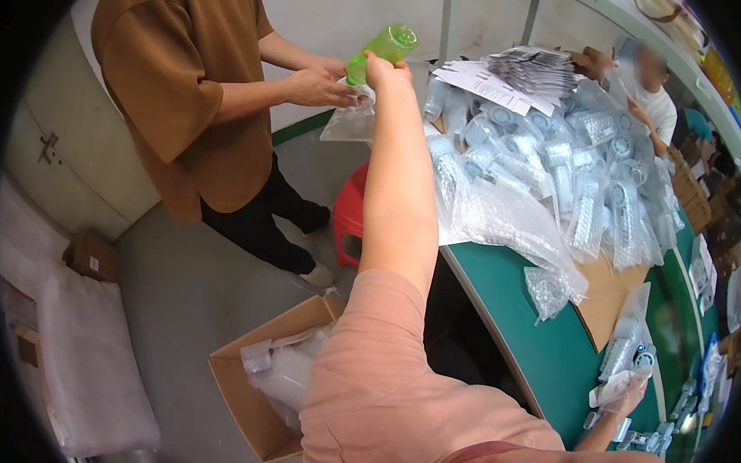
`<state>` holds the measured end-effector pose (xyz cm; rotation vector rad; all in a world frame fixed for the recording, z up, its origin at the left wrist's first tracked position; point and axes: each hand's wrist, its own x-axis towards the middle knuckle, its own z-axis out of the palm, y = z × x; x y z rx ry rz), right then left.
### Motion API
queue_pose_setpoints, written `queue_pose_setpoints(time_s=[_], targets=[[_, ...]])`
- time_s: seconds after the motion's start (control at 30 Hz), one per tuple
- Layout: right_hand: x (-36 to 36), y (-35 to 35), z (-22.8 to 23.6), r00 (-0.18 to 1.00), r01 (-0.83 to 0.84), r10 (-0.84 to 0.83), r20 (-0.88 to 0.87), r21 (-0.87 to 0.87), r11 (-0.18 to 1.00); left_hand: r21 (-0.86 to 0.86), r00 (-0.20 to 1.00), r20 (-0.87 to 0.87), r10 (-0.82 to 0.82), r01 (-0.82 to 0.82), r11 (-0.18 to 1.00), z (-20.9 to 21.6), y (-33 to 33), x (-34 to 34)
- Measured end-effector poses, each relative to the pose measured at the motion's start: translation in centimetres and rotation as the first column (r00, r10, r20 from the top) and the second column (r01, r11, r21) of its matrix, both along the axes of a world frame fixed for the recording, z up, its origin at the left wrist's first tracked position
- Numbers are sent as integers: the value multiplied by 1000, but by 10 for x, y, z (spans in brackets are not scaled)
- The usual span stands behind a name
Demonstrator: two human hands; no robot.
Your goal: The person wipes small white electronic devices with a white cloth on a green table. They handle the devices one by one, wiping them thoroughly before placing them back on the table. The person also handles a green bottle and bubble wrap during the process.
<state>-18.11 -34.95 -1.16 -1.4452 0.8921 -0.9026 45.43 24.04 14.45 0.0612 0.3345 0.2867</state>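
My left arm stretches far forward, and my left hand (pixel 388 70) is closed around a translucent green plastic bottle (pixel 400 39), held tilted. Right beside it are the hands (pixel 320 86) of a person in a brown shirt, close to the bottle's lower end. A clear plastic bag (pixel 346 122) hangs below those hands. At the lower right, over the green table, my right hand (pixel 629 395) is closed on a small pale-blue device with a round head (pixel 644 357). A white piece (pixel 606 389) shows by its fingers, and a bubble-wrap sleeve (pixel 628 324) lies just beyond.
Bubble-wrapped devices (pixel 547 160) pile up on the green table (pixel 503 284), with stacked printed leaflets (pixel 532 72) on top. A red stool (pixel 351 216) and an open cardboard box (pixel 238 399) stand on the floor to the left. Another person (pixel 656 99) is at the table's far right.
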Motion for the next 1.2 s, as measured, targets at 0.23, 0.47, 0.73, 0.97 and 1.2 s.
queue_pose_setpoints(time_s=[0.23, 0.47, 0.73, 0.97, 1.2], targets=[[6, 11, 8, 999, 6, -8, 36, 54, 999, 98, 997, -3, -81, 81, 992, -9, -14, -15], [3, 20, 18, 1000, 17, -17, 8, 60, 998, 652, 988, -47, -149, 144, 744, -40, -50, -70], [1, 20, 12, 999, -38, 37, 39, 36, 999, 901, 999, 49, 6, -47, 430, -65, -68, -98], [7, 42, 16, 988, -25, 19, 155, 37, 999, 877, 852, 300, -429, -69, 476, -20, -164, -199], [3, 55, 32, 991, 33, -43, 130, 76, 997, 866, 639, 352, -684, 55, 497, -19, -233, -280]])
